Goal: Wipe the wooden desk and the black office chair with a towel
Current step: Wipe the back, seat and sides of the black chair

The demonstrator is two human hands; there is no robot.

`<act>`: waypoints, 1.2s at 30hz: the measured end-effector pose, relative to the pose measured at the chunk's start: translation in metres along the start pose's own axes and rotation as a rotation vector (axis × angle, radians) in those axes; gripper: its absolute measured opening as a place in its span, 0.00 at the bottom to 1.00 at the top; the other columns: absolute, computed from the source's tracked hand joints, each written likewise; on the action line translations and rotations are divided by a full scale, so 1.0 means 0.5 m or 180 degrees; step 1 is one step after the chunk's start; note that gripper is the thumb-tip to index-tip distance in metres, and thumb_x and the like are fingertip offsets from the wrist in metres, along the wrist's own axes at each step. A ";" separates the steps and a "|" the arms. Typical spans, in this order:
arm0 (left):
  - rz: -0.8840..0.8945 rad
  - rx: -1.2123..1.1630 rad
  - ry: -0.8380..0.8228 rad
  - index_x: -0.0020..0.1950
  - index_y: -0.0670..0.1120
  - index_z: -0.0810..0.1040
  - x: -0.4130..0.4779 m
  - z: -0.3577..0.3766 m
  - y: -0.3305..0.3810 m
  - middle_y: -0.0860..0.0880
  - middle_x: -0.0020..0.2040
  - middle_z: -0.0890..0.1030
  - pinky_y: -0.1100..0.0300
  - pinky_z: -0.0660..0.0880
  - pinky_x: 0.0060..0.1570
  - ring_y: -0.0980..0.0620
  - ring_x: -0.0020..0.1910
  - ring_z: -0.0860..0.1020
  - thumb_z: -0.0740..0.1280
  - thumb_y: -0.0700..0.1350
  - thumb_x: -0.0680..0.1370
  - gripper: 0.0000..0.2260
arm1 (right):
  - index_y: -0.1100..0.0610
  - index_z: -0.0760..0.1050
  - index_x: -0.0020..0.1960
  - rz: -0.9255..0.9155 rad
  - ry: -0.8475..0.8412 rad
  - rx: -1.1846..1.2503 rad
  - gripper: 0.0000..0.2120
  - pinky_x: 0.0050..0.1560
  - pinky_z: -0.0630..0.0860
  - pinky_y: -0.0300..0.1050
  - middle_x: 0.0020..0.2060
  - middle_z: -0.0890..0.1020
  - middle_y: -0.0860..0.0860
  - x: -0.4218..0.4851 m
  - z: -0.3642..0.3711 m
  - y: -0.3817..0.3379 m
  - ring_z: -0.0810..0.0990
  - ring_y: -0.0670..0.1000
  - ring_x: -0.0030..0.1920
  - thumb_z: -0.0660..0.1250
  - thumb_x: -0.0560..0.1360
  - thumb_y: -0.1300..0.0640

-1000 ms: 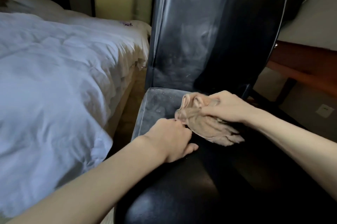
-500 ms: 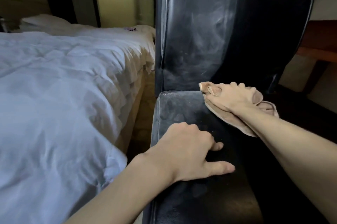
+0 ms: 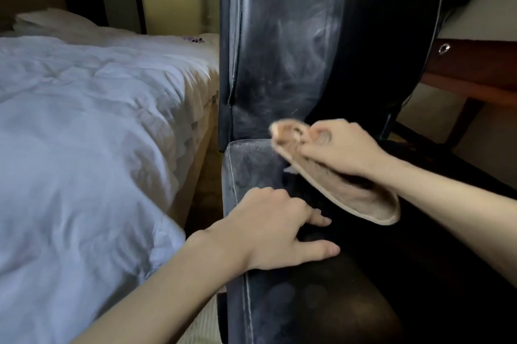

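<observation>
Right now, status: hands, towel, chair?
Left hand rests open on the chair seat. Right hand grips the towel at the seat's back edge, below the backrest. Dusty streaks on seat and backrest. Bed close alongside, no obstruction seen.

Dim room, pale light from the left, motion-blurred towel (image 3: 335, 176), bowed edges.

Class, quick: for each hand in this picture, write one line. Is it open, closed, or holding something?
Left hand: open, resting on the black chair seat, holding nothing.
Right hand: closed, gripping the towel.
</observation>
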State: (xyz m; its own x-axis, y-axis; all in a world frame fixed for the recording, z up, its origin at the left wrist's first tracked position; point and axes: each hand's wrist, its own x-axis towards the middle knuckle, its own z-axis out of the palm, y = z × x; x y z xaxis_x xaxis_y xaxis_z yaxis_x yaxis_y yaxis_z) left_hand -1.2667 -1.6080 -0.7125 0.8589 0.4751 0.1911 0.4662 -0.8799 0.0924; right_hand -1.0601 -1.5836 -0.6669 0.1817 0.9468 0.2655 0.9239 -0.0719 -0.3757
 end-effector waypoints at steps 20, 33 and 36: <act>-0.0104 0.0007 -0.0106 0.79 0.55 0.69 -0.021 0.013 -0.030 0.55 0.78 0.70 0.53 0.65 0.75 0.53 0.77 0.67 0.53 0.68 0.82 0.29 | 0.35 0.81 0.43 -0.0211 -0.0753 -0.0142 0.22 0.50 0.78 0.49 0.43 0.84 0.43 0.054 0.069 -0.088 0.83 0.54 0.49 0.65 0.54 0.27; 0.0124 -0.0471 -0.0111 0.79 0.55 0.69 -0.032 0.025 -0.043 0.56 0.79 0.69 0.57 0.46 0.81 0.62 0.79 0.61 0.58 0.64 0.83 0.26 | 0.47 0.80 0.62 0.0688 -0.0197 -0.1160 0.29 0.56 0.67 0.56 0.56 0.83 0.53 0.167 0.117 -0.070 0.80 0.61 0.61 0.67 0.69 0.31; 0.0151 -0.0412 -0.0122 0.79 0.55 0.69 -0.033 0.025 -0.038 0.54 0.79 0.69 0.53 0.43 0.81 0.61 0.80 0.60 0.57 0.64 0.84 0.26 | 0.35 0.80 0.57 0.0092 -0.0684 -0.0671 0.30 0.58 0.74 0.54 0.57 0.83 0.48 0.114 0.123 -0.169 0.81 0.61 0.59 0.67 0.59 0.25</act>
State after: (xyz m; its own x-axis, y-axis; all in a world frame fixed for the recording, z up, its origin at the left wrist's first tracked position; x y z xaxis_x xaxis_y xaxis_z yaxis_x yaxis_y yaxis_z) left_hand -1.2872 -1.5989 -0.7297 0.8879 0.4309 0.1609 0.3959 -0.8940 0.2098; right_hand -1.1485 -1.5043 -0.6745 0.1542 0.9865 0.0549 0.9730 -0.1419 -0.1818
